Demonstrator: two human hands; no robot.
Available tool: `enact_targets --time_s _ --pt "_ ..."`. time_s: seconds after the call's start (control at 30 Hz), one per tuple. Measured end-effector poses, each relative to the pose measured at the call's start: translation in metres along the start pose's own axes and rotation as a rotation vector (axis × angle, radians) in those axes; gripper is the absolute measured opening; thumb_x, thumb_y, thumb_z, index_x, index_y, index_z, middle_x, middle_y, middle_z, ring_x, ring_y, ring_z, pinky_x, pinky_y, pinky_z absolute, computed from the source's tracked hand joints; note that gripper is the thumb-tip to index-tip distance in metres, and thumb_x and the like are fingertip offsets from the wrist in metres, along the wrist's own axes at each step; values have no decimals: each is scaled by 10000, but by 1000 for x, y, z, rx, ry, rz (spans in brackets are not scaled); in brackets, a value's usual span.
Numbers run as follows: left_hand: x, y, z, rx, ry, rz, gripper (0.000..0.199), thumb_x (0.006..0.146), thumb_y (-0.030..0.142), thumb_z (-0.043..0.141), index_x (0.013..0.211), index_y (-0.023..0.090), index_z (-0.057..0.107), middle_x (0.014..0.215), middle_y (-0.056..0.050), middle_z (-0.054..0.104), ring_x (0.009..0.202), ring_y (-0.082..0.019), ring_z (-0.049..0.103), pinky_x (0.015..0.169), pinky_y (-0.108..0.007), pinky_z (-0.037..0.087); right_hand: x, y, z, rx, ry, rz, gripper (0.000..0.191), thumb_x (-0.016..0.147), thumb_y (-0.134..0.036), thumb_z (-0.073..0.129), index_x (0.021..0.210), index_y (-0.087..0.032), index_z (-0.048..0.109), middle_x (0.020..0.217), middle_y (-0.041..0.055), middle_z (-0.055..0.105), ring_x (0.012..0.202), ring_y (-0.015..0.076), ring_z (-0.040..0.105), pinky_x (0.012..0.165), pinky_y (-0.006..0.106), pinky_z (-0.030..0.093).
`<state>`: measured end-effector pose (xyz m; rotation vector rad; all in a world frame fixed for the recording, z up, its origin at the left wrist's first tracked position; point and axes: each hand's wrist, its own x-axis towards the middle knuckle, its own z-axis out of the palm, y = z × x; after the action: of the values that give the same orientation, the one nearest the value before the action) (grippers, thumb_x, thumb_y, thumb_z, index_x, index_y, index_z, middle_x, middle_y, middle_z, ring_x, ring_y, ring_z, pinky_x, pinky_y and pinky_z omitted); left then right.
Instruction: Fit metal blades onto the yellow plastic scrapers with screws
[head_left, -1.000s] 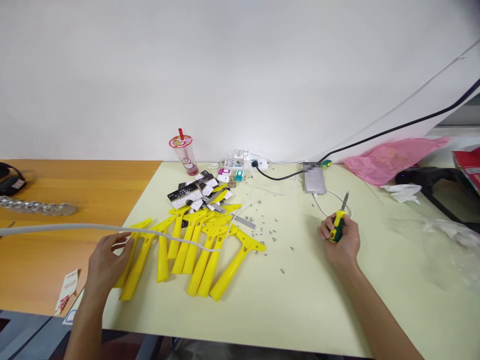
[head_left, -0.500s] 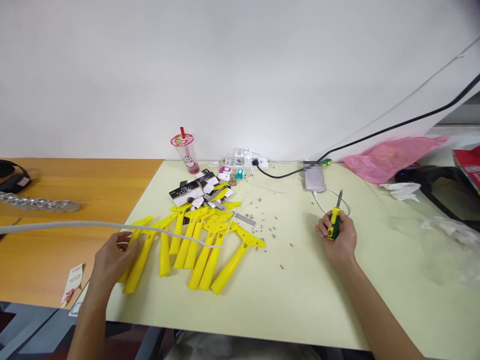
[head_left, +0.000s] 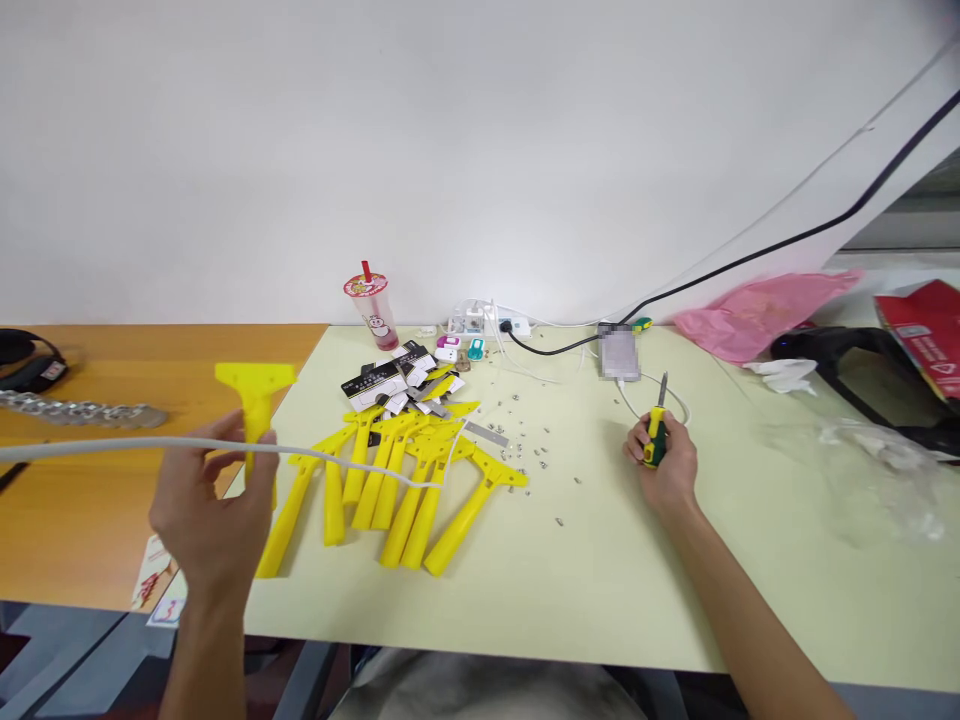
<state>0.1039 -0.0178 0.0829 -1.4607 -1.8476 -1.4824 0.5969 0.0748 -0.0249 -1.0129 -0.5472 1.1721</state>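
My left hand (head_left: 217,510) is closed around the handle of a yellow scraper (head_left: 257,392), held upright above the table's left side with its wide head at the top. In my right hand (head_left: 671,460) is a yellow-and-green screwdriver (head_left: 655,435), its metal tip pointing up and away from me. Several more yellow scrapers (head_left: 465,520) lie in a row on the table between my hands. Behind them rests a pile of black-and-white cards (head_left: 386,385). A flat metal blade (head_left: 486,433) and scattered small screws (head_left: 541,452) lie to the right of the scrapers.
A white cable (head_left: 330,459) crosses in front of my left hand and the scrapers. Along the wall stand a drink cup (head_left: 377,318) and a power strip (head_left: 480,322). A pink bag (head_left: 757,318) and clear plastic wrap (head_left: 885,480) lie at right.
My left hand has lifted the leftmost scraper off the table and turned it upright. My right hand still holds the screwdriver in nearly the same place. The view has shifted slightly.
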Motion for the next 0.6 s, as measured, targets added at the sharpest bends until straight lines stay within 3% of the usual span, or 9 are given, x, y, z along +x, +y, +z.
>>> enact_targets --time_s 0.1,0.17,0.23,0.33,0.43,0.53,0.6 --pt "6 30 18 -63 66 301 462 804 234 848 1247 166 736 1141 -122 782 896 -225 729 825 -416 631 -1 -1 0 -25 -7 -20 346 855 -529 747 803 -216 611 597 -67 451 452 79 407 416 228 377" --pt "8 49 31 -142 86 358 455 821 193 839 1258 156 718 1157 -129 773 933 -220 724 816 -395 630 -2 -2 1 -49 -13 -45 374 871 -561 738 801 -220 603 599 -69 455 445 77 407 415 232 375" --pt "8 66 43 -236 50 322 419 867 206 810 1268 154 703 1170 -123 758 994 -221 722 836 -391 635 -4 -2 3 -83 -22 -84 409 895 -595 725 787 -224 588 603 -69 470 430 73 401 412 239 375" --pt "7 89 59 -366 -116 243 366 937 257 763 1287 186 687 1205 -99 742 1021 -205 728 901 -394 638 -14 -2 12 -159 -43 -154 445 897 -593 769 755 -227 561 616 -63 529 413 62 396 415 243 383" --pt "8 108 73 -480 -332 291 362 973 270 732 1327 226 674 1193 -73 757 1067 -203 739 952 -381 628 -32 -2 35 -226 -98 -199 444 855 -522 855 762 -235 529 661 -41 635 434 69 458 428 242 414" --pt "7 122 86 -579 -544 361 370 980 267 729 1344 240 668 1161 -62 769 1069 -197 744 930 -350 623 -56 0 69 -241 -227 -208 493 820 -518 883 770 -249 472 962 61 782 699 180 718 559 308 570" --pt "3 130 92 -609 -678 379 374 986 280 724 1354 248 662 1175 -66 771 1069 -198 744 908 -340 622 -71 1 94 -218 -328 -186 490 794 -521 900 800 -254 488 1068 76 791 923 260 783 760 408 652"
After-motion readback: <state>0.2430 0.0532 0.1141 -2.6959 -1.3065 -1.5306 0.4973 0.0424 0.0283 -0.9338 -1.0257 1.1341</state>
